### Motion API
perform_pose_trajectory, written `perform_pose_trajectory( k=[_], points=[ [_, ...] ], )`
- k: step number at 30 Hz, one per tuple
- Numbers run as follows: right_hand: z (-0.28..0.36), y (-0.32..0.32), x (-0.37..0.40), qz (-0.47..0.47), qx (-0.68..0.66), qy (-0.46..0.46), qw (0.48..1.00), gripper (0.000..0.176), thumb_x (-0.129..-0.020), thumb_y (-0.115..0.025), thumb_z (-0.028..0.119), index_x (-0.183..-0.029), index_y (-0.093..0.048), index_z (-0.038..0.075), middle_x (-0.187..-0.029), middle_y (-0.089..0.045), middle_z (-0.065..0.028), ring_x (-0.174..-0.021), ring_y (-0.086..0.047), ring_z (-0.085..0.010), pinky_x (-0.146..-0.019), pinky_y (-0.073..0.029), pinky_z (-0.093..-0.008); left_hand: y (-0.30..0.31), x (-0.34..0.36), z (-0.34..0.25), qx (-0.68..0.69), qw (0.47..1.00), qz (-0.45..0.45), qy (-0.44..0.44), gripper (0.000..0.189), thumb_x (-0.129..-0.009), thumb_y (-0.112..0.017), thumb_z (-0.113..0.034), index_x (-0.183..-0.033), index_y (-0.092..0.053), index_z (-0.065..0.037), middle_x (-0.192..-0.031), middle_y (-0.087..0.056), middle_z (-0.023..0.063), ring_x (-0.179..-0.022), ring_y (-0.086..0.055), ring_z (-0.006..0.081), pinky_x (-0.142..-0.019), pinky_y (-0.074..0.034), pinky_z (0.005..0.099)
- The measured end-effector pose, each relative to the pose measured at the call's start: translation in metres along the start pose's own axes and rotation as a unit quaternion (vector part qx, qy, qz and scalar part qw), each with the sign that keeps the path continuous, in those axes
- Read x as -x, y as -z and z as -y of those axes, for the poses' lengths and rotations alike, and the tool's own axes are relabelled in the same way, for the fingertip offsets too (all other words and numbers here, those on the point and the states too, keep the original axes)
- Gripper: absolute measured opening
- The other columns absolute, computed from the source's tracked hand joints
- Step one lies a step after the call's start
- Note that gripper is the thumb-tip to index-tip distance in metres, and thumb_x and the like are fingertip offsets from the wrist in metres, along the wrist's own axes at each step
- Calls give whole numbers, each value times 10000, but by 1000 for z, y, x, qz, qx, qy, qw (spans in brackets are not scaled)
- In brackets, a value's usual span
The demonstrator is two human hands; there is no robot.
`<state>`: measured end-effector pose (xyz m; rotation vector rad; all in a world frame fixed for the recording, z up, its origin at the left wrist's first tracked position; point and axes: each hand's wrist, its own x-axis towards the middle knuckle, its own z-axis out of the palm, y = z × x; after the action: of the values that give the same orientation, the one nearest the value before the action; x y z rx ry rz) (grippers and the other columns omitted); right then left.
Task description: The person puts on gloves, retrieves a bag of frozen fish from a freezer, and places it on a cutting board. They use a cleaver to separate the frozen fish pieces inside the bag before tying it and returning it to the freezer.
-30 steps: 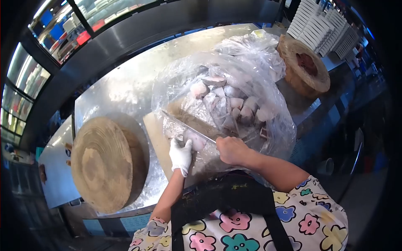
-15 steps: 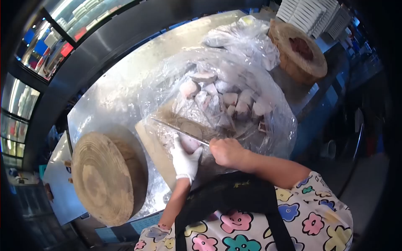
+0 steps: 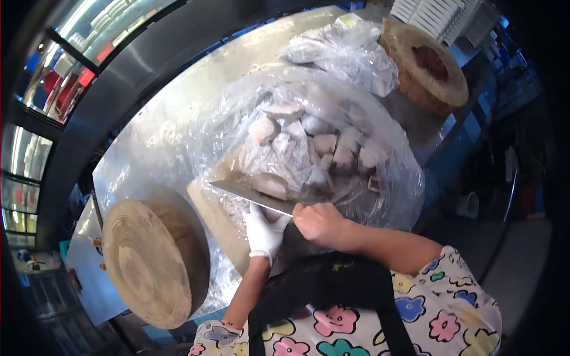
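Observation:
My right hand (image 3: 319,224) is closed round the handle of a large broad-bladed knife (image 3: 252,197), whose blade points left above a board (image 3: 221,216). In a white glove, my left hand (image 3: 264,232) presses on a pale pinkish chunk (image 3: 275,215), meat or fish, close to the blade's near side. The blade and the glove hide most of that chunk. Just past the blade lies a pale piece (image 3: 270,187). Further off, several greyish-white chunks (image 3: 343,155) sit in a wide spread of clear plastic (image 3: 401,148).
A thick round wooden block (image 3: 145,264) stands on edge at the left of the metal table (image 3: 142,139). Behind the plastic lie another filled clear bag (image 3: 350,56) and a second round block (image 3: 409,77) with a dark red centre. White trays (image 3: 430,18) are stacked at the back right.
The knife has turned, so its broad side now shows, and it sits slightly lower in view. My right hand moved a little down and left; my gloved hand stays by the chunk.

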<state>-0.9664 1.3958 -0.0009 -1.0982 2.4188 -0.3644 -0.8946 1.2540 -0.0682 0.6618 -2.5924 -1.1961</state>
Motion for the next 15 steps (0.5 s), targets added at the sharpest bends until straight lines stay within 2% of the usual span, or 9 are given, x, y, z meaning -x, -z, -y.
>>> perform_pose_trajectory(
  k=[2,3,5,6,8,9,11,13,15],
  points=[
    [3,10,5,10,-24,-12,1000,176,-801,-497,92,-887,-561,-47,-786,-656,-252,-757,-661,-410,-681,-531,-471,4,-4,-2,78,982,110,131,850,-681,-817,-159,-1376,-357,13,-1182,-473,257,-1119,-484,416,-965,-411,435],
    [-4,18,5,9,-38,-10,999,174,-797,-505,97,-897,-565,-33,-793,-656,-253,-776,-659,-413,-703,-526,-477,4,-8,-4,79,984,106,122,850,-681,-817,-159,-1376,-357,13,-1182,-473,257,-1119,-484,416,-965,-411,435],
    [-17,33,11,3,-80,-16,997,161,-797,-511,100,-903,-572,-4,-799,-652,-260,-803,-654,-424,-735,-513,-496,1,-12,-6,-20,998,-8,-50,756,-720,-773,-100,-1358,-387,18,-1173,-479,251,-1118,-485,408,-959,-416,431],
    [-21,45,17,-3,-78,-18,997,161,-797,-511,100,-903,-572,-4,-799,-652,-260,-803,-654,-424,-735,-513,-496,2,-23,-10,-18,998,-10,-57,756,-720,-773,-100,-1358,-387,18,-1173,-479,251,-1118,-485,408,-959,-416,431],
    [-30,69,30,-27,-47,-115,992,148,-831,-535,125,-884,-570,-9,-795,-648,-263,-802,-652,-424,-731,-512,-493,8,-51,-24,-5,988,12,-154,710,-729,-745,-64,-1347,-405,23,-1200,-475,253,-1123,-482,408,-958,-416,432],
    [-39,80,36,-59,-41,-128,989,154,-848,-550,142,-879,-569,-8,-785,-648,-260,-796,-653,-423,-726,-513,-492,11,-70,-36,-36,974,-14,-221,632,-727,-718,-45,-1301,-463,22,-1229,-506,227,-1120,-499,394,-955,-422,416],
    [-64,92,40,-95,-40,-140,985,167,-864,-565,160,-873,-569,-7,-776,-647,-258,-791,-654,-421,-721,-513,-490,0,-123,-34,-12,974,4,-225,550,-738,-697,-58,-1252,-513,6,-1211,-538,211,-1101,-519,385,-939,-433,412],
    [-90,102,35,-195,-16,-161,967,188,-865,-604,178,-871,-569,-7,-749,-641,-258,-767,-648,-432,-706,-512,-491,-8,-163,-48,9,971,25,-236,472,-749,-676,-71,-1203,-562,-10,-1194,-569,194,-1083,-540,376,-924,-443,408],
    [-105,114,29,-228,-22,-182,956,179,-861,-605,166,-864,-569,-10,-748,-639,-261,-765,-641,-441,-700,-510,-495,-16,-194,-71,-107,901,23,-419,325,-736,-617,25,-1056,-629,-30,-976,-643,163,-887,-619,356,-786,-503,396]
  ],
)
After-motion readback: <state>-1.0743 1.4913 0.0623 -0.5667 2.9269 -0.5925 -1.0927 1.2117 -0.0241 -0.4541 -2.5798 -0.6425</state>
